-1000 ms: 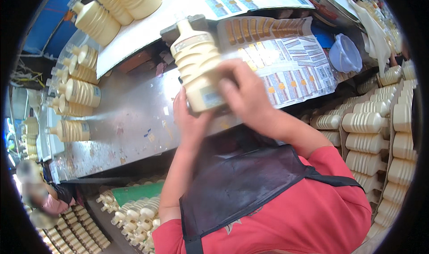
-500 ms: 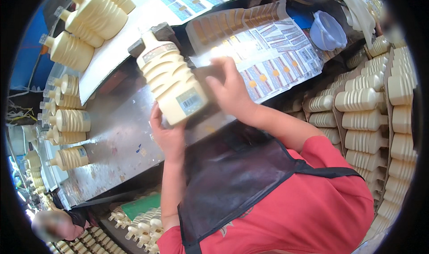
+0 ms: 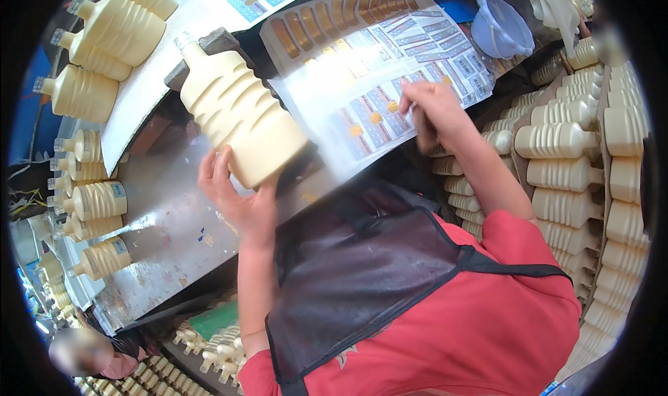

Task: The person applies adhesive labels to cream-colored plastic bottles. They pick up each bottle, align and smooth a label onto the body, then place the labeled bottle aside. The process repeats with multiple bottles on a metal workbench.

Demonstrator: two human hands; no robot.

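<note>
A large cream plastic bottle (image 3: 240, 107) with a wavy ribbed body lies on its side, its neck resting by a dark block (image 3: 219, 41) on the metal bench. The side facing up shows no label. My left hand (image 3: 240, 198) grips its base end, fingers along the near edge and thumb under the corner. My right hand (image 3: 435, 111) hovers over a sheet of printed stickers (image 3: 379, 121) in blue, white and gold. Its fingers are curled together near the sheet's edge; whatever they pinch is too small to make out.
Finished-looking cream bottles (image 3: 115, 30) stand at the far left, with smaller labelled ones (image 3: 97, 200) along the bench's left edge. A pale blue bucket (image 3: 501, 27) sits at the back right. Stacked bottles (image 3: 557, 142) fill the right side. Another person (image 3: 104, 354) is at the lower left.
The bottle has been turned so its labelled face no longer shows. My right hand has left the bottle's side and moved right, over the sticker sheet. My left hand stays at the base.
</note>
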